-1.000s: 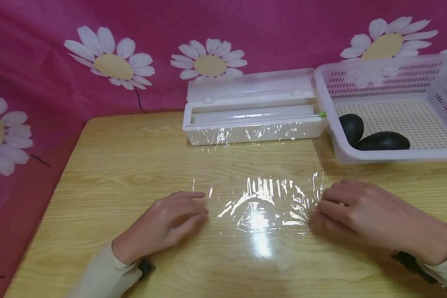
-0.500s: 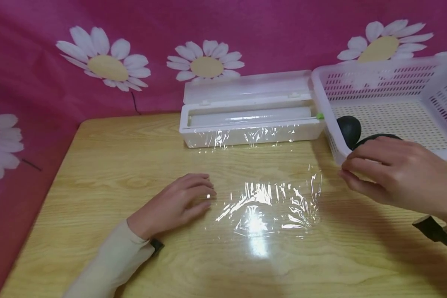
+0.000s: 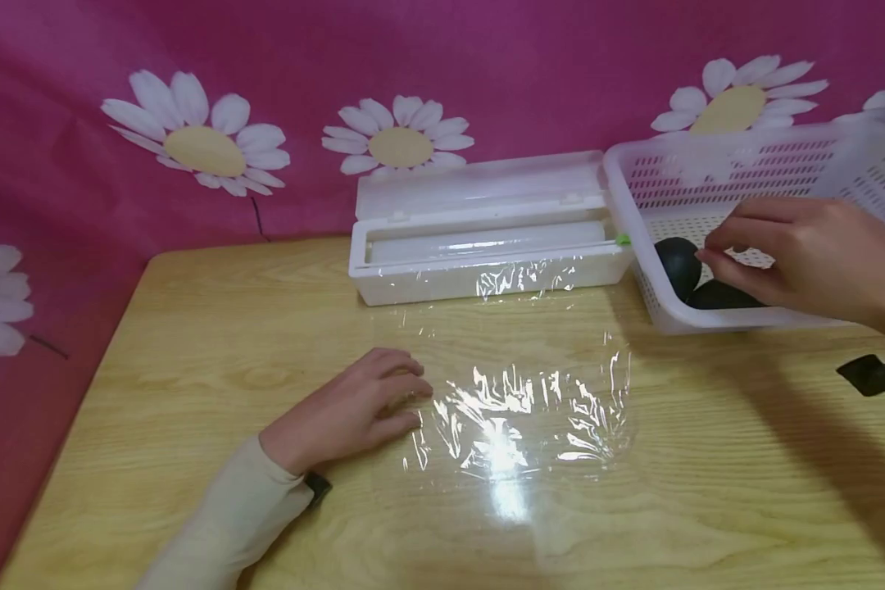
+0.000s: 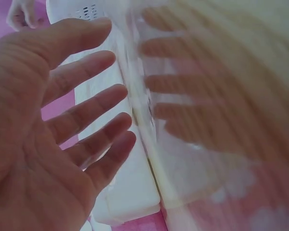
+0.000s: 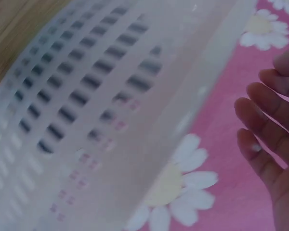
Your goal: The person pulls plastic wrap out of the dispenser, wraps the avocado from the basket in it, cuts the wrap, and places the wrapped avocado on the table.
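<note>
Plastic film (image 3: 512, 410), crinkled, lies by the relaxed left hand (image 3: 350, 406). The free right hand (image 3: 811, 250) hovers over two smooth, dark ovals (image 3: 677, 269) in one slotted basket (image 3: 628, 201).

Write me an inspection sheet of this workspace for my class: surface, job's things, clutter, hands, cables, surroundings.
Surface: wood-grain table.
Job's things: wrinkled clear film runs from the box onto the table; box lid open, roll inside; basket at right, two dark ovals in its near left corner.
Clutter: nothing seen.
Hands: left hand at the film's left edge, fingers spread; right hand over the basket by the ovals, contact unclear. Neither is seen holding anything.
Cables: nothing seen.
Surroundings: pink cloth with white flowers behind.
</note>
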A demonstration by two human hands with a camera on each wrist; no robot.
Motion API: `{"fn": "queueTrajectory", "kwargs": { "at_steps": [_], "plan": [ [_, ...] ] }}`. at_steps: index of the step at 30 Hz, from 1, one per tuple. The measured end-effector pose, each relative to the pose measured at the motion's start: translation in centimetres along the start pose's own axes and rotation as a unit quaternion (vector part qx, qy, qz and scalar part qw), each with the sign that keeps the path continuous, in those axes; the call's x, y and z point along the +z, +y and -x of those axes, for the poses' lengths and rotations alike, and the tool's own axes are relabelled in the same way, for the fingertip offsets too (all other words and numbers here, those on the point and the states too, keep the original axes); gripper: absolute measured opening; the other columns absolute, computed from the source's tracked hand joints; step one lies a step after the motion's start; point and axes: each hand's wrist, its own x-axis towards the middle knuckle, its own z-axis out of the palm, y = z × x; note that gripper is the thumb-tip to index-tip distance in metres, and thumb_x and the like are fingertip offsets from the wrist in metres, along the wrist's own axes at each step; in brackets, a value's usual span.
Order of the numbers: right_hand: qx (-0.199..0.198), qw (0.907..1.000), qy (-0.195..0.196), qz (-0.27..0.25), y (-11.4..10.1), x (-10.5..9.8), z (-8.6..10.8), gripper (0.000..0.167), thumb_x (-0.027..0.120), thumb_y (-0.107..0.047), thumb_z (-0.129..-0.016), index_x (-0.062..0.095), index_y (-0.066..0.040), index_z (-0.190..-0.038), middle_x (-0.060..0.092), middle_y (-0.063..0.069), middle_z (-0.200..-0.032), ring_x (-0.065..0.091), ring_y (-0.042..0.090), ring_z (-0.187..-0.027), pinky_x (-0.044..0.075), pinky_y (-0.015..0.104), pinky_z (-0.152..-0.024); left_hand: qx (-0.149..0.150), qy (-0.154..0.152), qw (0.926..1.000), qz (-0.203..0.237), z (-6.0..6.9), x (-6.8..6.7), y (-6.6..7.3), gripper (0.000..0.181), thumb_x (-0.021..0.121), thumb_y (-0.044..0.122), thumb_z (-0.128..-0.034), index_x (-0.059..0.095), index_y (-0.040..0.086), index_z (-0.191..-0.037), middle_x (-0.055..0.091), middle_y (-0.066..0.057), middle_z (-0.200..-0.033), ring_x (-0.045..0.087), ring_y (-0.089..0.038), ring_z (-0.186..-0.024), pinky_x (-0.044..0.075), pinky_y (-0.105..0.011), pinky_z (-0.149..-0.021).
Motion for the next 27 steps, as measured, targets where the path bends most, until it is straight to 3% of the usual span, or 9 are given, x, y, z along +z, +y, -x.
{"fn": "queueTrajectory", "kwargs": {
  "at_steps": [1,4,7,8,11,17,22,27],
  "plan": [
    [0.011,0.9998,-0.015,-0.001,0.5,0.2,0.2,0.082,0.027,-0.072,-0.101,0.074,-0.009,-0.076,0.07,0.004,-0.071,0.059,0.02,-0.055,0.046,0.023,-0.047,-0.002,-0.001,1.0,0.001,0.0,0.0,0.0,0.033,0.072,0.031,-0.0976,0.071,0.016,-0.126,0.063,-0.006,-0.137,0.053,-0.025,-0.137,0.045,-0.045,-0.119],
    [0.059,0.9946,-0.086,-0.001,1.8,0.5,0.8,0.048,0.064,-0.056,-0.097,0.075,-0.014,-0.078,0.072,0.001,-0.077,0.058,0.014,-0.057,0.046,0.021,-0.049,-0.002,-0.004,1.0,0.001,0.1,0.0,0.0,0.033,0.071,0.032,-0.0983,0.071,0.016,-0.127,0.062,-0.006,-0.139,0.052,-0.025,-0.137,0.045,-0.044,-0.119],
    [0.132,0.9744,-0.182,-0.005,3.0,0.9,1.4,0.017,0.089,-0.031,-0.079,0.076,-0.02,-0.083,0.074,-0.001,-0.088,0.062,0.012,-0.065,0.047,0.023,-0.055,0.008,-0.006,0.9999,-0.003,-0.1,0.0,0.0,0.034,0.071,0.033,-0.0981,0.07,0.016,-0.128,0.062,-0.007,-0.14,0.052,-0.026,-0.139,0.044,-0.044,-0.12],
    [0.156,0.9639,-0.215,-0.004,3.3,1.0,1.5,0.022,0.093,-0.024,-0.071,0.076,-0.021,-0.085,0.075,-0.001,-0.092,0.063,0.013,-0.067,0.049,0.024,-0.057,0.011,-0.007,0.9999,-0.005,-0.2,0.1,0.0,0.035,0.071,0.033,-0.0979,0.07,0.016,-0.128,0.062,-0.007,-0.14,0.051,-0.026,-0.139,0.043,-0.044,-0.121],
    [0.203,0.935,-0.291,-0.014,4.3,1.5,1.7,0.026,0.092,-0.032,-0.074,0.077,-0.022,-0.093,0.076,0.002,-0.102,0.068,0.015,-0.074,0.051,0.027,-0.062,0.019,-0.009,0.9997,-0.011,-0.3,0.1,0.0,0.036,0.072,0.033,-0.0973,0.07,0.015,-0.128,0.062,-0.008,-0.141,0.05,-0.027,-0.14,0.042,-0.044,-0.122],
    [0.243,0.8917,-0.381,-0.035,5.4,2.2,2.0,0.044,0.093,-0.04,-0.072,0.078,-0.019,-0.108,0.077,0.015,-0.112,0.071,0.023,-0.091,0.058,0.037,-0.072,0.016,-0.02,0.9996,-0.011,-0.2,0.1,0.1,0.039,0.072,0.034,-0.0971,0.07,0.012,-0.129,0.061,-0.01,-0.142,0.049,-0.03,-0.141,0.041,-0.045,-0.122],
    [0.249,0.8757,-0.409,-0.061,5.7,2.5,2.4,0.053,0.094,-0.035,-0.071,0.075,-0.016,-0.116,0.078,0.011,-0.109,0.071,0.024,-0.096,0.055,0.03,-0.072,0.013,-0.023,0.9996,-0.01,0.0,-0.1,0.3,0.041,0.073,0.034,-0.0961,0.069,0.012,-0.13,0.06,-0.01,-0.143,0.048,-0.03,-0.142,0.041,-0.046,-0.122],
    [0.249,0.8714,-0.417,-0.072,5.9,2.7,2.7,0.055,0.093,-0.035,-0.073,0.073,-0.016,-0.12,0.076,0.005,-0.107,0.068,0.023,-0.096,0.052,0.029,-0.072,0.011,-0.029,0.9995,0.006,0.1,-0.2,0.6,0.042,0.076,0.032,-0.0945,0.068,0.013,-0.131,0.059,-0.009,-0.146,0.047,-0.028,-0.143,0.044,-0.044,-0.12]
  ]
}}
